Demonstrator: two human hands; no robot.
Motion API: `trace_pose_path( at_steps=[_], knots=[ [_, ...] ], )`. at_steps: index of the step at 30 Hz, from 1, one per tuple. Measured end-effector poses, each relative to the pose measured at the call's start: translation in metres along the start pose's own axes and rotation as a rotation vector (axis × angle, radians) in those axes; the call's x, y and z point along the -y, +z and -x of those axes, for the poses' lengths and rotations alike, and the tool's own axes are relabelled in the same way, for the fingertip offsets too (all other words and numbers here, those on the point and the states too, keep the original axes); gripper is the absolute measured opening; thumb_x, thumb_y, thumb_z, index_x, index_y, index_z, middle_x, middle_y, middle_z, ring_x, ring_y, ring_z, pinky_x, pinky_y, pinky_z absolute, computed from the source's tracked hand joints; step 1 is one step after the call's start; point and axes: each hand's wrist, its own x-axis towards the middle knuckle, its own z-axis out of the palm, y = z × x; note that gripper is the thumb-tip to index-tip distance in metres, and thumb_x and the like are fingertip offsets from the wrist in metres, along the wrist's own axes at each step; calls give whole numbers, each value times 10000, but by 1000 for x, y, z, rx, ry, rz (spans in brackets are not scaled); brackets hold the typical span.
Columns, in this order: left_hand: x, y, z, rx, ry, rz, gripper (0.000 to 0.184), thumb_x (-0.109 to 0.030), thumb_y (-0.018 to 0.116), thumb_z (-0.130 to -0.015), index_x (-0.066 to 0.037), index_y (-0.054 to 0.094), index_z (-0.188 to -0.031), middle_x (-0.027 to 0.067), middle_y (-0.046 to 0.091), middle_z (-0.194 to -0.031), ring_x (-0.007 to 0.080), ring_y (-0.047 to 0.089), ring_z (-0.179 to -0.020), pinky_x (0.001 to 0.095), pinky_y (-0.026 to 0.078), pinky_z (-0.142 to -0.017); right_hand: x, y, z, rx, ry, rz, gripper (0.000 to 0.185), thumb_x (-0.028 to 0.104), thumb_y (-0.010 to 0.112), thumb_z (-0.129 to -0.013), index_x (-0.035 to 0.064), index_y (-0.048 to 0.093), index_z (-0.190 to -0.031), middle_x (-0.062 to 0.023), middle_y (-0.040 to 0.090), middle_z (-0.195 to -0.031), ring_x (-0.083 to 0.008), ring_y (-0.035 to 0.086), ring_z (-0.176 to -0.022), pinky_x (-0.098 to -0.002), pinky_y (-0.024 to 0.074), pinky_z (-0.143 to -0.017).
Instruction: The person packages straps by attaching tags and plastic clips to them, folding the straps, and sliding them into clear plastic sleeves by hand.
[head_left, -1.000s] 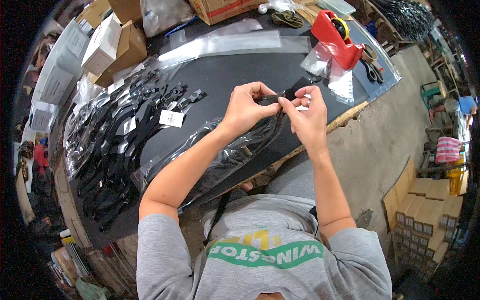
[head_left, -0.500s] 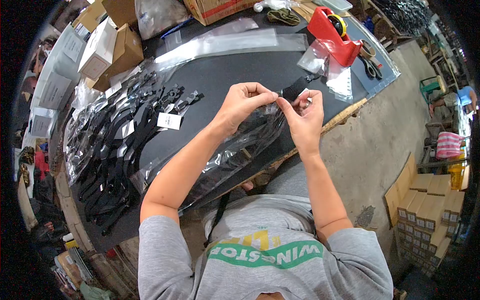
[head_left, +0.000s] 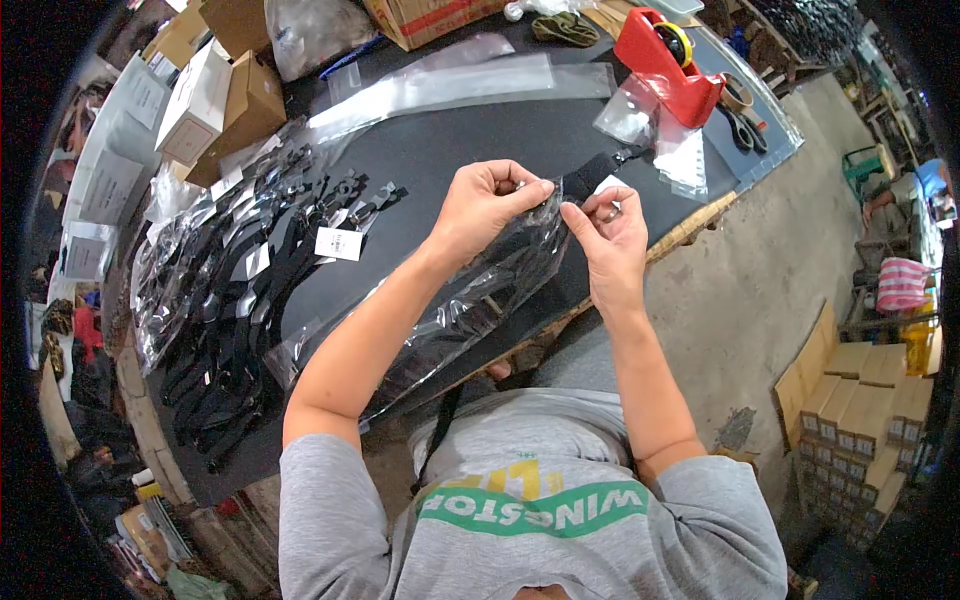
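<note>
A long clear plastic bag (head_left: pixel 470 308) with black straps inside lies slantwise along the near table edge, its upper end raised between my hands. My left hand (head_left: pixel 487 212) is closed, thumb and forefinger pinching the bag's mouth. My right hand (head_left: pixel 613 240) has its thumb at the other side of the mouth and its fingers curled; their exact hold is partly hidden. A black strap end (head_left: pixel 592 172) sticks out of the bag beyond my fingers, with a small white tag (head_left: pixel 607 184) beside it.
Many black straps with tags (head_left: pixel 235 290) are heaped at left. Flat clear bags (head_left: pixel 450 88) lie at the back. A red tape dispenser (head_left: pixel 668 70) and black scissors (head_left: pixel 742 130) stand at right. Boxes (head_left: pixel 205 105) sit at back left; stacked cartons (head_left: pixel 860 400) are on the floor.
My hands, close together at the bag's mouth before, are slightly farther apart now. The right thumb has drawn a little away from the left fingertips, and more of the bag's edge shows.
</note>
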Motion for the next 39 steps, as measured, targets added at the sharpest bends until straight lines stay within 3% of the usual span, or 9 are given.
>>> trace_pose_path(
  at_steps=[6, 8, 13, 17, 22, 26, 30, 32, 39],
  knots=[
    [2, -3, -2, -9, 5, 9, 128, -141, 671, -828, -17, 641, -817, 13, 644, -756, 42, 554, -673, 181, 431, -623, 0, -7, -1, 43, 4, 28, 226, 11, 645, -831, 53, 448, -933, -1, 541, -797, -44, 505, -704, -177, 411, -636],
    [-2, -7, -1, -18, -30, 70, 127, -144, 664, -833, -24, 636, -804, 13, 646, -755, 45, 565, -662, 186, 444, -613, -1, -12, -1, 75, 188, -198, 166, 61, 623, -861, 28, 494, -960, -32, 591, -877, -91, 570, -780, -221, 464, -721],
    [-12, -19, -4, 26, -160, 238, 126, -156, 645, -846, -42, 628, -796, 9, 650, -771, 48, 577, -638, 195, 465, -577, -8, -27, -26, 372, 270, -301, 448, 48, 599, -859, -29, 432, -1267, -121, 567, -1144, -153, 595, -914, -272, 481, -813],
    [-6, -26, -6, 68, -269, 341, 135, -186, 626, -857, -52, 627, -836, 8, 649, -779, 68, 589, -625, 217, 505, -613, 11, -13, -53, 562, 282, -330, 471, 49, 621, -835, -5, 450, -1270, -143, 546, -1225, -168, 593, -947, -274, 487, -809],
    [-2, -36, -10, 114, -436, 479, 143, -178, 608, -861, -47, 618, -919, 33, 651, -777, 108, 604, -632, 269, 550, -728, 3, 1, -73, 635, 269, -314, 334, 62, 632, -829, 11, 550, -1148, -127, 613, -1105, -163, 600, -929, -283, 499, -784],
    [12, -53, -17, 388, -412, 789, 283, -206, 584, -880, -10, 561, -1082, 51, 655, -837, 150, 644, -792, 353, 540, -817, -6, 13, -86, 643, 149, -122, 125, 78, 635, -838, 44, 581, -946, -64, 628, -912, -97, 541, -758, -223, 425, -636],
    [-22, -51, -11, 145, -286, 295, 311, -269, 570, -903, -2, 604, -1060, 65, 664, -916, 111, 620, -807, 283, 477, -860, 6, 28, -87, 528, 153, -92, 144, 101, 696, -802, 55, 602, -900, 5, 580, -780, -73, 490, -664, -209, 380, -592],
    [-25, -60, -11, -39, -123, 90, 276, -257, 584, -903, -12, 640, -1016, 49, 661, -928, 90, 611, -749, 223, 487, -712, 9, 30, -89, 511, 169, 73, 153, 133, 711, -795, 69, 600, -880, 13, 568, -770, -64, 476, -653, -207, 363, -574],
    [-44, -53, 11, -129, 52, -361, 269, -189, 643, -856, 30, 660, -1011, 31, 662, -883, 50, 565, -773, 198, 450, -711, 16, 42, -87, 434, 291, 162, 191, 187, 737, -781, 92, 575, -819, 30, 522, -729, -56, 436, -618, -202, 336, -549]
  ],
)
